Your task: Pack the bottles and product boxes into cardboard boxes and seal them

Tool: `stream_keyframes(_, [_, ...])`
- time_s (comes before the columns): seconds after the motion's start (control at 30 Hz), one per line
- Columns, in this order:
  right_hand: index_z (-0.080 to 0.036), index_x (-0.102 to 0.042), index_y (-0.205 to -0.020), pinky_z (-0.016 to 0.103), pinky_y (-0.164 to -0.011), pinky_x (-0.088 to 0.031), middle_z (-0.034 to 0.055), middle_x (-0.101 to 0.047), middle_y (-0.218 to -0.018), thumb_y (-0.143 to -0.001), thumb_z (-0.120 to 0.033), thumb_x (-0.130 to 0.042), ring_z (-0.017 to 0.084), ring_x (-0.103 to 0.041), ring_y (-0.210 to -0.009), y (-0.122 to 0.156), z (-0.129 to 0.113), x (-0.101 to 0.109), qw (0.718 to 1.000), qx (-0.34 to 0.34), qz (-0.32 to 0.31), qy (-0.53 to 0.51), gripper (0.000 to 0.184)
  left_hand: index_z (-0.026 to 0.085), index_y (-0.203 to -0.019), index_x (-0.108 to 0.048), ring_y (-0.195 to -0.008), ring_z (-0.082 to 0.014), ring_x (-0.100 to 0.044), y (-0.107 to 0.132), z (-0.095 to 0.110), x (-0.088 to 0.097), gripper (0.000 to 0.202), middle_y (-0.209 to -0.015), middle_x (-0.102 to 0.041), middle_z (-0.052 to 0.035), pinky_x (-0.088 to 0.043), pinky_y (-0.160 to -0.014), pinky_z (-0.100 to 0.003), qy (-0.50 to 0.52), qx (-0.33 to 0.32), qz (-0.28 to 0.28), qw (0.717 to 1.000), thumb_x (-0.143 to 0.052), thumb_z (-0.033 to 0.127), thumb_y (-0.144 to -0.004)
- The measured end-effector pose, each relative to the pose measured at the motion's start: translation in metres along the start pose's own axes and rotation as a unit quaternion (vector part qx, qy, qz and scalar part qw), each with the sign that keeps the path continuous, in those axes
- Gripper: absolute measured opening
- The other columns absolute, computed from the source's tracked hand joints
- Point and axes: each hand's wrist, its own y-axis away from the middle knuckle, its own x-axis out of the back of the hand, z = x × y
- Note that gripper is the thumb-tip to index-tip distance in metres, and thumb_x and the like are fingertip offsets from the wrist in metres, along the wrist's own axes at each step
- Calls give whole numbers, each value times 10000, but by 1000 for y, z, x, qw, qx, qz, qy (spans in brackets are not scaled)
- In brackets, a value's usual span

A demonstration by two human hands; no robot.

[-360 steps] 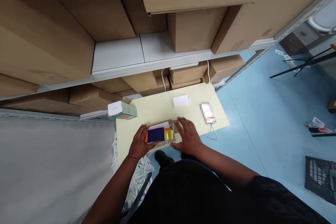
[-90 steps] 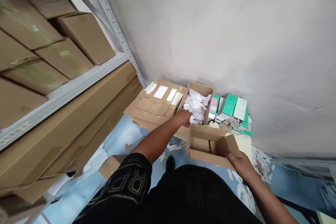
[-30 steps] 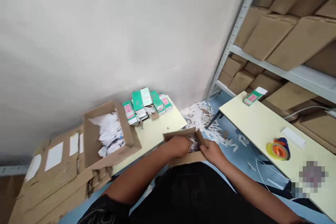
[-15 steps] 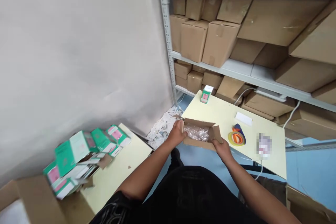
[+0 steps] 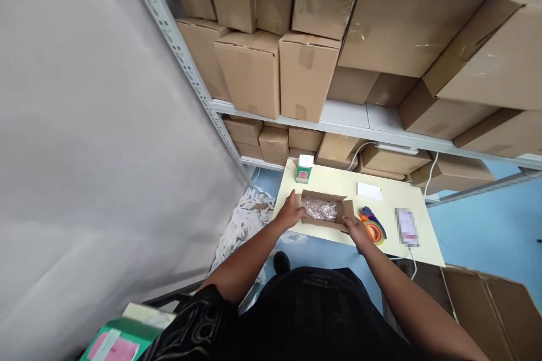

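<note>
An open cardboard box [image 5: 324, 224] is held between my two hands over the near edge of the pale yellow table [image 5: 339, 182]. Inside it lies something wrapped in clear bubble wrap [image 5: 320, 210]; the wrapped item itself cannot be made out. My left hand [image 5: 290, 213] grips the box's left end, thumb on the rim. At the right end, my right hand [image 5: 355, 232] is closed on the box wall. Just right of that hand sits a tape dispenser with orange and yellow parts [image 5: 374, 230]. Behind the box stands a green and white carton [image 5: 304, 170].
A white flat box [image 5: 369, 191] and a blurred-out phone [image 5: 407, 227] with a cable lie on the table. Shelves [image 5: 271, 114] full of cardboard boxes rise behind. Paper scraps [image 5: 239, 225] cover the floor at left. A large open carton [image 5: 491, 310] is at lower right, a green box [image 5: 118, 341] at lower left.
My view has turned right, toward the shelves. The box in my hands has come over the table's near edge. The side table with green boxes has mostly left the view.
</note>
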Motion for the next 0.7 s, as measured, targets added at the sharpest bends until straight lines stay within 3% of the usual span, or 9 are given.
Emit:
stream_keyframes(0.07, [-170,-726,-1109,368,-812,-607,114,-772,-1048,-779,-524,-663,279,-718,-986,-8,-1,-1,999,-38,-7,-17,489,141,-1594,-315,-1518,-351,-359,-18,0,7,895,-1646,-345,-220,-313,-1224,-437,-20,19,-15,1000,-662,550,-877])
stream_keyframes(0.17, [-194,-711,-1128,371,-819,-614,115,-755,-1135,-790,-516,-680,284,-705,-1059,-13,-4,4,997,-65,-39,-31,468,135,-1558,-347,-1481,-340,-418,-40,14,21,798,-1620,-374,-232,-353,-1198,-448,-46,4,60,997,-586,564,-929])
stream_keyframes(0.23, [-218,-695,-1191,379,-840,-616,103,-740,-1201,-816,-542,-675,283,-695,-1107,-12,-6,11,996,-57,-67,-26,497,144,-1518,-381,-1461,-325,-441,-55,35,32,713,-1588,-411,-217,-369,-1188,-453,-70,-51,138,987,-564,530,-947])
stream_keyframes(0.33, [-243,-662,-1289,403,-872,-621,99,-695,-1327,-840,-592,-665,295,-672,-1189,-7,-9,28,997,-34,-73,-20,569,168,-1389,-480,-1487,-322,-392,-85,80,37,562,-1557,-443,-200,-368,-1185,-444,-142,-114,178,967,-563,511,-951])
stream_keyframes(0.43, [-237,-652,-1317,419,-922,-615,110,-659,-1399,-842,-603,-662,315,-641,-1267,-6,-10,51,999,-18,-44,-7,599,162,-1295,-523,-1494,-411,-351,-124,121,25,619,-1629,-321,-244,-376,-1156,-491,-235,-52,149,959,-645,604,-878])
stream_keyframes(0.5, [-232,-648,-1321,439,-993,-585,112,-671,-1382,-858,-608,-633,317,-632,-1288,-6,-10,66,999,-2,-33,22,597,152,-1290,-512,-1422,-448,-438,-150,137,13,696,-1583,-370,-284,-406,-1111,-504,-291,27,109,950,-725,610,-809])
stream_keyframes(0.6, [-213,-638,-1318,477,-1074,-525,118,-689,-1348,-888,-611,-582,314,-635,-1283,-6,-8,83,997,25,-37,62,588,148,-1287,-497,-1253,-391,-605,-177,139,5,645,-1402,-548,-272,-466,-1020,-438,-339,100,90,931,-761,480,-802])
stream_keyframes(0.7, [-214,-649,-1282,477,-1062,-519,111,-699,-1320,-885,-588,-590,311,-650,-1250,0,-11,88,996,42,-36,75,549,156,-1230,-511,-1152,-334,-661,-184,128,21,536,-1273,-630,-227,-486,-945,-378,-327,97,132,931,-746,390,-809])
